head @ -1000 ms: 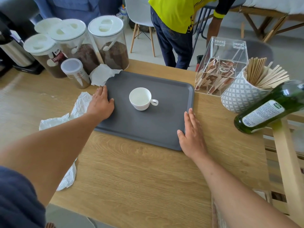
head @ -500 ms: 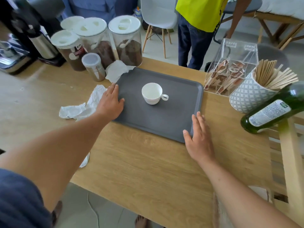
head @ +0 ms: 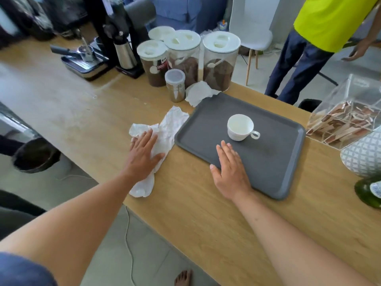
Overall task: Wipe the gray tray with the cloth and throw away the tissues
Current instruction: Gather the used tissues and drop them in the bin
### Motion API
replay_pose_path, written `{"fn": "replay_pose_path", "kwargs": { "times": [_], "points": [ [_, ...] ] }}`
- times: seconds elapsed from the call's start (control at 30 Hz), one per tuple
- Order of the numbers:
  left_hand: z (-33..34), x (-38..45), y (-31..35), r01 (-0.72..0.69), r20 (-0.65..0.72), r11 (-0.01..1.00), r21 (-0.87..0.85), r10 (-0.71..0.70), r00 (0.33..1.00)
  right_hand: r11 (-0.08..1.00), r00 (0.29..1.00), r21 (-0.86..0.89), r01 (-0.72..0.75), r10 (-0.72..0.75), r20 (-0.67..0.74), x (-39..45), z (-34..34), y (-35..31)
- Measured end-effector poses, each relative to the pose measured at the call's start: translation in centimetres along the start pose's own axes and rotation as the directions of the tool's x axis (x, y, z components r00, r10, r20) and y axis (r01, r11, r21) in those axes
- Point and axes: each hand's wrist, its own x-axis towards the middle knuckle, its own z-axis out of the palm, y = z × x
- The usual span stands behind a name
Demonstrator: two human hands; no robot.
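Observation:
A gray tray lies on the wooden table with a white cup standing on it. Left of the tray lies a crumpled white tissue, stretching toward the table's near edge. My left hand rests flat on that tissue, fingers spread. My right hand lies flat on the tray's near left corner, holding nothing. A second crumpled tissue sits at the tray's far left corner, beside the jars. No cloth is in view.
Several lidded jars of coffee and a small tin stand behind the tissues. A coffee machine is far left. A clear box, patterned pot and green bottle crowd the right. A person stands beyond the table.
My left hand has left the tray's left edge and moved onto the tissue. My right hand has shifted from the tray's right corner to its near left corner. The view has swung left.

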Motion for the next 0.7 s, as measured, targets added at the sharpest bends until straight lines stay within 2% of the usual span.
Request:
{"fn": "replay_pose_path", "kwargs": {
  "times": [0.1,0.2,0.3,0.47,0.7],
  "points": [
    [0.6,1.4,-0.5,-0.01,-0.026,0.989,-0.147,0.007,1.0,1.0,1.0,0.012,0.021,-0.021,0.021,3.5,1.2,-1.2],
    [1.1,2.7,0.0,0.0,-0.138,0.948,-0.317,-0.046,0.989,0.999,1.0,0.036,-0.008,0.007,0.011,7.9,2.0,-1.9],
    [1.3,2.6,0.5,0.025,-0.208,0.924,-0.383,-0.113,0.972,0.999,0.999,0.037,-0.03,0.031,-0.025,12.1,2.4,-2.5],
    [2.3,3.3,-0.3,-0.005,-0.279,0.952,-0.305,-0.085,0.957,0.994,0.985,-0.009,-0.105,0.103,-0.135,20.9,3.4,-3.6],
    [2.3,3.6,-0.4,-0.024,-0.349,0.993,-0.118,-0.019,0.937,0.974,0.961,-0.065,-0.217,0.202,-0.188,27.5,4.3,-2.7]
  ]
}}
